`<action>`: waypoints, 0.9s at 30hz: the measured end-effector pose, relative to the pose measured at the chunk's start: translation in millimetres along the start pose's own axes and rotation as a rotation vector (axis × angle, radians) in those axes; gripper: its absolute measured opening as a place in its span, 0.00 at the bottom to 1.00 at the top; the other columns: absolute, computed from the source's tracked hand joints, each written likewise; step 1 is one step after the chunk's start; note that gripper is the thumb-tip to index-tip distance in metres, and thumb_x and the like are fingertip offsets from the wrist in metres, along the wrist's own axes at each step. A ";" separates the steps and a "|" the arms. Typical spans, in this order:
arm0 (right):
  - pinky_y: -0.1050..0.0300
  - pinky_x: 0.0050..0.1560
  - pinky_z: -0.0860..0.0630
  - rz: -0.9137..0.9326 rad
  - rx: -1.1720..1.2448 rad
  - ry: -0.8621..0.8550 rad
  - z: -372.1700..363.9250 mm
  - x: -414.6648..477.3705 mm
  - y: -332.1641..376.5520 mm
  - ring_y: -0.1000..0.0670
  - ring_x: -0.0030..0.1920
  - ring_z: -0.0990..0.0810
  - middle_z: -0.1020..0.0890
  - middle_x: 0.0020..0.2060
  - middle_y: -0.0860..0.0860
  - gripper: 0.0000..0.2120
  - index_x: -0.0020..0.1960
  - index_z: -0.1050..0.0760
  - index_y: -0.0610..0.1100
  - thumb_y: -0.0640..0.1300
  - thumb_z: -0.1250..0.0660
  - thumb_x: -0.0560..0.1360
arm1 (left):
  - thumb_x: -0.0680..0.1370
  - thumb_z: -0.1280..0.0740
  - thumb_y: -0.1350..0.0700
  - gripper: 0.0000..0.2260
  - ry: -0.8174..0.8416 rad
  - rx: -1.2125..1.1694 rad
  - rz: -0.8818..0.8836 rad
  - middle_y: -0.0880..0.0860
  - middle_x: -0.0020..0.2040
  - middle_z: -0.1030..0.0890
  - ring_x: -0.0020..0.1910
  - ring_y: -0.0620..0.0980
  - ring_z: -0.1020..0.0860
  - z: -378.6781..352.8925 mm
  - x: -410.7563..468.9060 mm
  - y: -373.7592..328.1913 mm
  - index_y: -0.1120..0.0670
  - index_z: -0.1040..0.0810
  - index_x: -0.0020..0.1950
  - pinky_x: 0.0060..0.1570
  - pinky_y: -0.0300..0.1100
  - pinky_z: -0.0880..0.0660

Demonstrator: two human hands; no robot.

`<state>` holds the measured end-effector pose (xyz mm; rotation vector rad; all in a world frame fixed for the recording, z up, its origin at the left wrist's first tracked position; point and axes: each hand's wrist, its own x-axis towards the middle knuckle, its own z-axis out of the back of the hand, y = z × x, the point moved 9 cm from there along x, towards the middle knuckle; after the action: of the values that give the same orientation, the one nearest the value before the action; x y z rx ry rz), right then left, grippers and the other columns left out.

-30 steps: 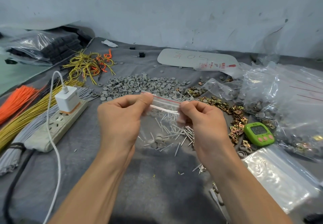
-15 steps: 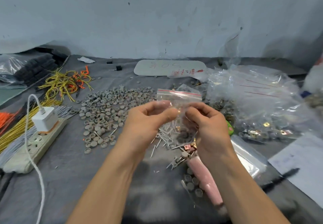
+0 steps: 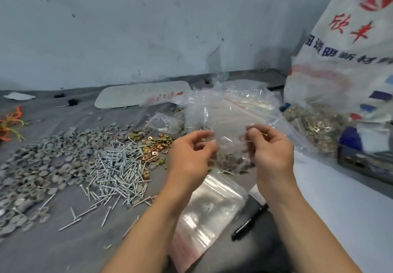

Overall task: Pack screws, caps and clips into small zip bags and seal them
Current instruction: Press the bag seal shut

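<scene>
Hovering over grey cloth, left hand and right hand seemingly pinch one zip bag.

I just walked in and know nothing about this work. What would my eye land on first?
First, the two hands in the middle, left hand and right hand, pinching a partly filled small zip bag. Left of them, a shiny pile of screws lies beside a wide spread of grey caps, with brass-coloured clips just behind it. At the far right stands a big printed sack.
</scene>
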<state>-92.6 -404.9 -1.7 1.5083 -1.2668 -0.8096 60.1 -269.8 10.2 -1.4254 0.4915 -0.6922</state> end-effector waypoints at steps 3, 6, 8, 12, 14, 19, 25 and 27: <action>0.61 0.26 0.27 0.062 -0.161 -0.036 19.1 22.8 -6.1 0.53 0.26 0.24 0.14 0.35 0.48 0.10 0.44 0.17 0.47 0.35 0.31 0.80 | 0.78 0.26 0.57 0.20 -0.001 0.316 -0.167 0.39 0.52 0.17 0.50 0.34 0.18 -7.4 0.5 -0.1 0.41 0.24 0.67 0.45 0.28 0.23; 0.56 0.35 0.21 0.052 -0.374 -0.037 32.4 37.5 -21.2 0.53 0.33 0.15 0.13 0.38 0.52 0.07 0.47 0.16 0.49 0.39 0.30 0.79 | 0.79 0.28 0.55 0.14 0.034 0.579 -0.337 0.37 0.55 0.19 0.52 0.36 0.22 -27.0 -11.9 -5.9 0.42 0.21 0.63 0.55 0.36 0.23; 0.52 0.45 0.17 0.061 -0.434 -0.060 43.7 40.2 -23.3 0.55 0.42 0.13 0.12 0.44 0.54 0.08 0.54 0.16 0.52 0.41 0.29 0.79 | 0.81 0.32 0.53 0.09 0.128 0.717 -0.416 0.39 0.56 0.20 0.53 0.36 0.25 -49.7 -21.4 -4.2 0.44 0.19 0.60 0.58 0.36 0.28; 0.65 0.54 0.21 0.293 -0.466 -0.226 71.2 19.8 18.0 0.64 0.51 0.17 0.15 0.51 0.64 0.17 0.62 0.18 0.56 0.42 0.29 0.75 | 0.83 0.38 0.49 0.15 0.278 0.926 -0.477 0.43 0.66 0.22 0.65 0.42 0.30 -79.5 -35.2 17.0 0.46 0.23 0.69 0.68 0.38 0.39; 0.70 0.48 0.21 0.396 -0.518 -0.181 68.1 7.7 31.8 0.64 0.47 0.16 0.14 0.44 0.66 0.13 0.51 0.16 0.58 0.41 0.30 0.74 | 0.84 0.41 0.47 0.21 0.362 1.043 -0.438 0.46 0.77 0.31 0.74 0.45 0.36 -86.8 -39.6 35.6 0.47 0.32 0.78 0.74 0.40 0.47; 0.68 0.62 0.27 0.090 -0.928 0.429 16.1 1.8 -30.0 0.59 0.57 0.17 0.14 0.56 0.58 0.24 0.63 0.17 0.54 0.32 0.34 0.75 | 0.86 0.51 0.44 0.27 0.501 1.188 -0.390 0.50 0.85 0.54 0.83 0.48 0.56 -94.5 -49.5 62.7 0.49 0.50 0.84 0.80 0.48 0.60; 0.52 0.71 0.30 0.117 -1.255 0.610 2.4 -0.3 -47.7 0.48 0.73 0.30 0.24 0.71 0.52 0.34 0.77 0.33 0.59 0.35 0.36 0.76 | 0.83 0.39 0.45 0.28 0.421 1.069 -0.313 0.45 0.83 0.44 0.80 0.45 0.45 -69.9 -50.4 41.9 0.44 0.44 0.82 0.78 0.42 0.48; 0.48 0.69 0.28 0.140 -1.301 0.569 0.1 -2.9 -45.0 0.47 0.72 0.31 0.23 0.70 0.52 0.33 0.77 0.33 0.60 0.37 0.36 0.76 | 0.80 0.34 0.47 0.28 0.395 1.071 -0.242 0.44 0.78 0.32 0.73 0.47 0.31 -47.2 -53.9 36.4 0.40 0.39 0.79 0.72 0.44 0.35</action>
<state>-78.9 -402.6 -44.5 0.4827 -0.2253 -0.7657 -5.7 -266.3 -35.7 -0.3313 0.1721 -1.2031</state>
